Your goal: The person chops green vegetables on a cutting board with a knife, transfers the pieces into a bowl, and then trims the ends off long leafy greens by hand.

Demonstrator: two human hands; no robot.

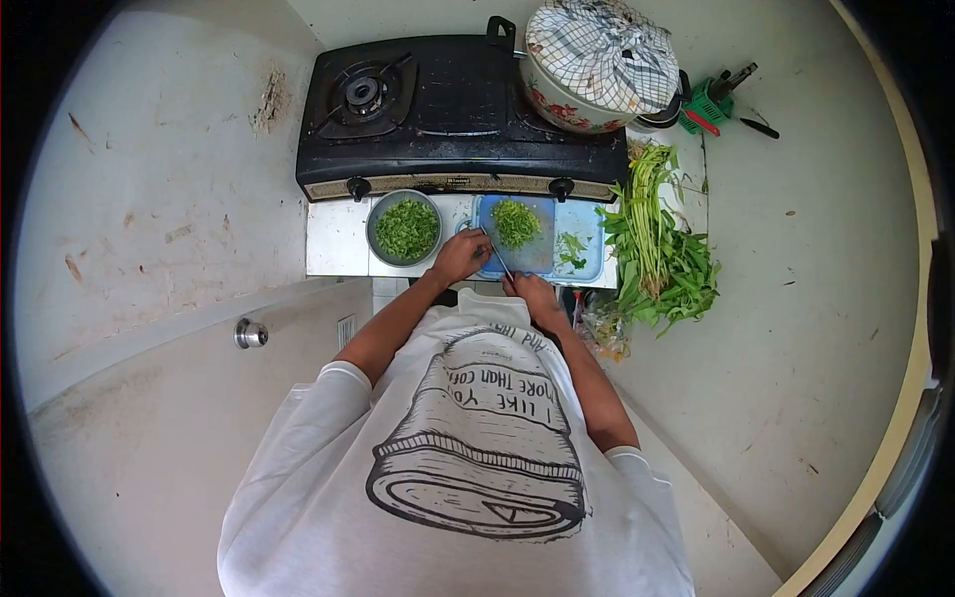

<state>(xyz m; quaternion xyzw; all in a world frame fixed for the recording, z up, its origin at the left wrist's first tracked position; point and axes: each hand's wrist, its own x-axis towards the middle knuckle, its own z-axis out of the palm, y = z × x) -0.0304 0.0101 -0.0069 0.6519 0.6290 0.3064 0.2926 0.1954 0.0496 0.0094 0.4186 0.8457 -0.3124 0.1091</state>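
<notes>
My right hand [534,297] is closed around the handle of a knife [501,261] at the near edge of a blue cutting board [545,231]. The blade slants up and left. Against its far end, my left hand [464,257] has its fingers curled and pressed to the blade. Finely chopped greens [515,224] form a pile on the board just beyond the knife. The board rests on a light blue tray [594,261], where loose leaf pieces [571,249] lie to the right. To the left, a grey bowl [372,235] holds more chopped greens [407,230].
A black gas stove [458,109] stands behind the board, with a cloth-covered pot [562,97] on its right burner. Uncut leafy stems [657,249] lie right of the tray. A green basket [704,107] with utensils sits at the back right. A door knob [251,334] is at left.
</notes>
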